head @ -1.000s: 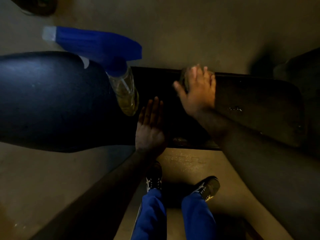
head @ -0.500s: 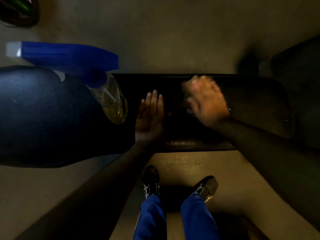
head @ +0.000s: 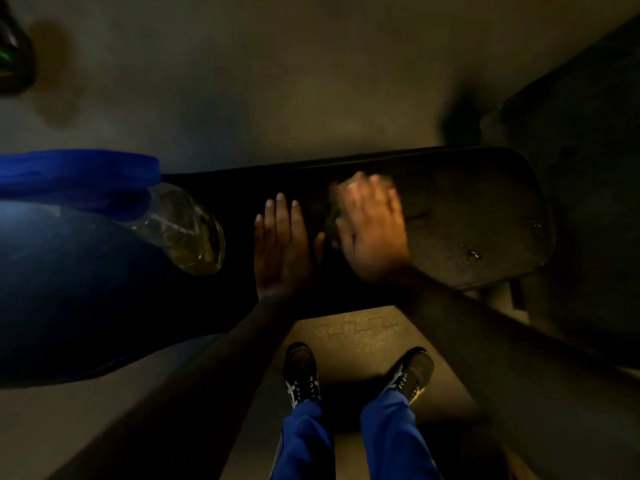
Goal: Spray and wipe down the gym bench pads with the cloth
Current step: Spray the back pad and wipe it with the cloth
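Dim room, bare grey floor (head: 242, 81); the dark bench pad (head: 467, 209) runs across the middle of the view from 9 to 3 o'clock. Your left hand (head: 282, 249) lies flat on the pad, fingers straight and together, holding nothing. Just beside it, at its 3 o'clock, your right hand (head: 372, 230) presses the cloth (head: 334, 216), of which only a blurred edge shows past the fingers; whether they curl round it cannot be told. The spray bottle (head: 180, 226), blue head and yellowish liquid, stands at 9 o'clock of the left hand. Droplets (head: 472, 253) remain near the pad's end at 3 o'clock. To wipe well, keep the left palm braced, the cloth flat under the right, and carry overlapping passes out toward those droplets.
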The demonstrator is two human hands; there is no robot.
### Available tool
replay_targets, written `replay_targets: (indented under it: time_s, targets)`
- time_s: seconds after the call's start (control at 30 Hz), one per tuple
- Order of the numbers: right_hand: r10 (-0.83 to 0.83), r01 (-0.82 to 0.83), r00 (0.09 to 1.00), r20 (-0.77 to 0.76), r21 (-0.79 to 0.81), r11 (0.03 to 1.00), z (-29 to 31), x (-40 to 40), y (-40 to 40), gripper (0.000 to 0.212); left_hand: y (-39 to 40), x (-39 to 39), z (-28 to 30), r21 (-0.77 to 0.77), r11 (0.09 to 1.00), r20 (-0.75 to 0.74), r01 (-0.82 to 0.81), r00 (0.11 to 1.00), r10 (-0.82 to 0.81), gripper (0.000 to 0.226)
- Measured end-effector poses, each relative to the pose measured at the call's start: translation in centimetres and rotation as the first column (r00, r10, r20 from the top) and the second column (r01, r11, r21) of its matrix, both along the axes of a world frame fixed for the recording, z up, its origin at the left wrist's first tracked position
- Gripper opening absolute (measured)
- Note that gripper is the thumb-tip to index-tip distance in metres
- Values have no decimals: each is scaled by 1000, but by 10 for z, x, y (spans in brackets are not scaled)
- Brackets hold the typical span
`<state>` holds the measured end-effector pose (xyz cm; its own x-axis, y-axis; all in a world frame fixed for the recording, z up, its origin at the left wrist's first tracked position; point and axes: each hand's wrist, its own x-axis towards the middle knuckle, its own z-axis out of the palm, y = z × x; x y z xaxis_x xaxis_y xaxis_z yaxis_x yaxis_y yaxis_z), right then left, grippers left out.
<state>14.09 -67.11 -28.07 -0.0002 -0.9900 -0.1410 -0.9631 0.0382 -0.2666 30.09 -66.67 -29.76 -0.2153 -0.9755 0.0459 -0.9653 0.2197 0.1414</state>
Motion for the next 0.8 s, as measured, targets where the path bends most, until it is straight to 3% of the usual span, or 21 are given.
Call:
replay_targets:
  time_s: [0.07, 0.1, 0.17, 0.23, 0.27, 0.37, 0.4, 0.43, 0.47, 0.5, 0.53, 0.57, 0.63, 0.67, 0.7, 0.73, 0.8]
  targets:
    - [323, -322, 946, -11, 43, 946, 2, -30, 10, 62, -8, -4, 6, 43, 999, -78, -6, 997, 9, 62]
    - [345, -343, 937, -49, 37, 938, 2, -50, 2, 64, -13, -7, 9, 67, 998, -119, 11, 993, -3, 63]
    - [57, -54, 993, -108, 27, 998, 0, -74, -19, 67, -23, -19, 11, 78, 994, -143, 77, 988, -65, 65]
    - [-233, 237, 968, -92, 38, 971, -3, -54, -22, 68, -27, -25, 9, 70, 992, -113, 107, 989, -98, 65]
    - [-202, 204, 977, -71, 21, 979, -2, -37, -14, 68, -27, -27, 9, 69, 992, -103, 106, 990, -98, 65]
    - [226, -226, 974, 4, 50, 973, 0, -43, 14, 62, -24, -30, 9, 81, 992, -75, 99, 993, -93, 65]
    - [276, -276, 961, -15, 24, 961, -1, -61, 7, 61, -23, -29, 9, 89, 992, -76, 94, 993, -88, 65]
    - [194, -194, 980, -51, 3, 981, -2, -73, -8, 62, -23, -29, 8, 88, 992, -79, 95, 993, -88, 64]
    - [-9, 9, 998, -60, -13, 1000, -4, -79, -24, 62, -24, -30, 7, 81, 992, -77, 100, 993, -93, 63]
    - [-238, 239, 970, -54, 4, 971, -4, -74, -39, 63, -24, -30, 5, 75, 992, -77, 105, 992, -100, 61]
    - [-353, 354, 934, -49, 22, 935, -4, -61, -45, 66, -23, -30, 3, 68, 992, -84, 109, 991, -103, 60]
    - [-306, 308, 951, -49, 27, 951, -5, -46, -41, 69, -23, -29, 2, 58, 993, -101, 106, 990, -100, 58]
    - [49, -49, 999, 8, 36, 998, -3, -36, -18, 66, -23, -29, 2, 50, 994, -137, 100, 986, -92, 55]
    - [209, -210, 978, 16, 49, 977, -3, -50, -10, 64, -24, -28, 2, 53, 994, -150, 95, 985, -86, 54]
    - [258, -258, 966, -5, 25, 966, -1, -68, -13, 65, -24, -27, 2, 56, 994, -159, 91, 984, -82, 53]
    - [170, -169, 984, -45, 23, 985, -1, -83, -22, 67, -24, -28, 2, 55, 994, -160, 92, 984, -82, 52]
    - [-240, 244, 968, -75, 46, 969, -1, -95, -48, 70, -23, -29, 1, 55, 995, -140, 89, 987, -80, 52]
